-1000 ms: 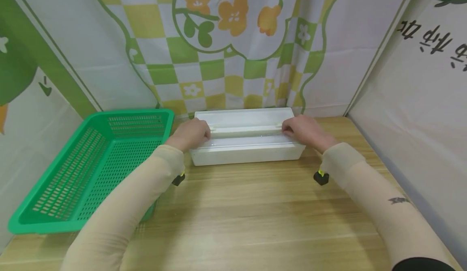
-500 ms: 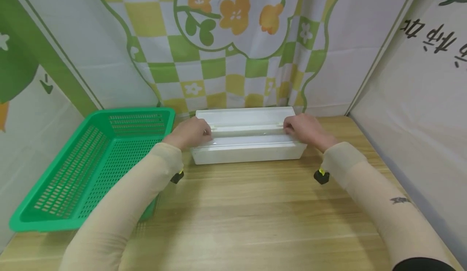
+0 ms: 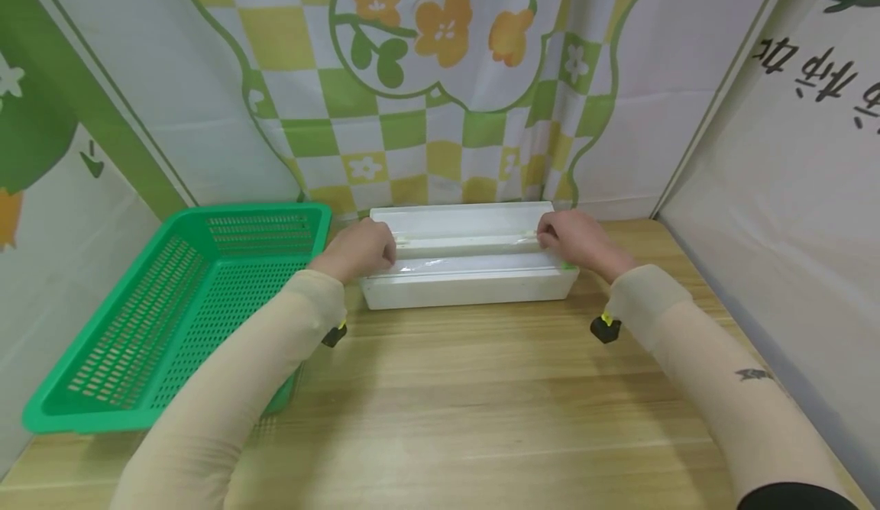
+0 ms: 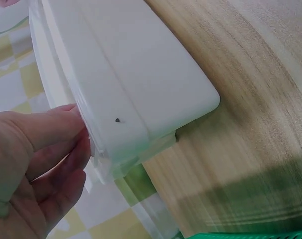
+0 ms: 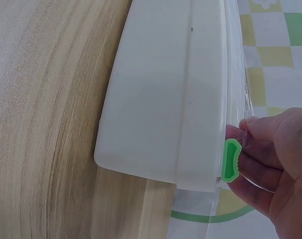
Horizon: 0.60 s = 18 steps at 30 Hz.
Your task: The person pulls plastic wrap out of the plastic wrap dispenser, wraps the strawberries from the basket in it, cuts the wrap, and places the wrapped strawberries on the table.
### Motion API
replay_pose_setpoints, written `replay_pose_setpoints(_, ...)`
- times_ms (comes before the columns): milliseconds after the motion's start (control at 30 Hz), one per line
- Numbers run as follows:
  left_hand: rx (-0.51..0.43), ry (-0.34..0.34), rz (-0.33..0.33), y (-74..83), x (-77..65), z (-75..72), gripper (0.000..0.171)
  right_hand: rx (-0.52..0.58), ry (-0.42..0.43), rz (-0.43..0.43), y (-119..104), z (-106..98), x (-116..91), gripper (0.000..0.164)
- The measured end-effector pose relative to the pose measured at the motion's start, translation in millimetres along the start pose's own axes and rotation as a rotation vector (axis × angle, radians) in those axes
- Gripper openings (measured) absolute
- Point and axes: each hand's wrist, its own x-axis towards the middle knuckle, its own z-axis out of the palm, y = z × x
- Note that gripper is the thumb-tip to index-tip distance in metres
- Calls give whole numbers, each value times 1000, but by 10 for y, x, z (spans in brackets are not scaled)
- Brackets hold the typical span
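Observation:
A long white cling film dispenser (image 3: 467, 293) lies on the table with its lid (image 3: 461, 221) raised at the back. Across its opening runs clear cling film (image 3: 429, 266), creased and shiny. At the left end, my left hand (image 3: 360, 249) pinches the film's edge between thumb and fingers; the exact contact is partly hidden behind the box in the left wrist view. My right hand (image 3: 579, 240) pinches the film at the other end, as the right wrist view shows. Against its fingers sits a small green slide cutter (image 5: 231, 160) on the dispenser's edge.
A green plastic basket (image 3: 41, 411) with slotted walls stands on the left of the wooden table (image 3: 467, 403). Directly behind the dispenser hangs a checked curtain (image 3: 406, 132). A pale wall panel (image 3: 777, 189) borders the table's right side.
My right hand has risen slightly and shifted a little right, so the green cutter shows beneath it. Creases in the film are more visible. The left hand has barely moved.

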Motion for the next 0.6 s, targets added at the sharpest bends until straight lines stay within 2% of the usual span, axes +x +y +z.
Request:
replay_pose_setpoints(167,6,-4,12,-3,-7,-8,11,8,2,1,7,1,-6,19)
replay_pose_setpoints(467,-40,-33,90,-77,21,-31,10,20,-3,-10,9,-5,16,19)
replay_pose_setpoints(600,-26,-10,77,-82,38,-6,7,22,-8,-11,6,-10,19,19)
